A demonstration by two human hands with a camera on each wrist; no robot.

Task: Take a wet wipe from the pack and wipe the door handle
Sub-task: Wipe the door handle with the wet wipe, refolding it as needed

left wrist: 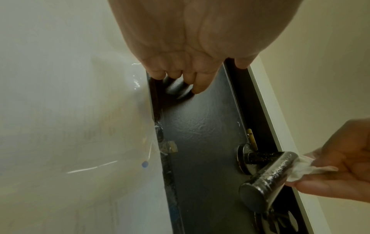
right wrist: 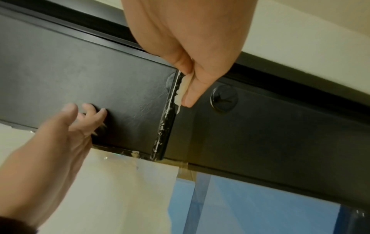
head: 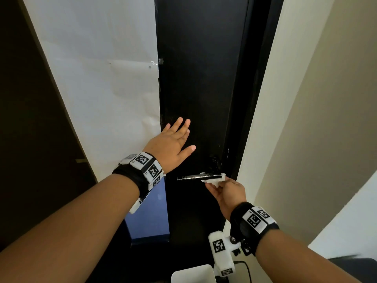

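black, glossy cylindrical door handle (head: 199, 177) juts from the dark door (head: 200, 78). right hand (head: 225, 194) pinches a crumpled white wet wipe (head: 213, 179) against the handle's hinge-side end, apparently to rub it; left hand (head: 170, 145), fingers straight and spread, presses the door, likely steadying it.

White paper sheet (head: 98, 78) taped beside the black door (head: 200, 78); possibly a white container (head: 193, 274) below.

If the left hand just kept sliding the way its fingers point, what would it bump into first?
Nothing obvious: the left hand lies flat on the black door, fingers pointing up its bare face. The way looks free as far as shown.
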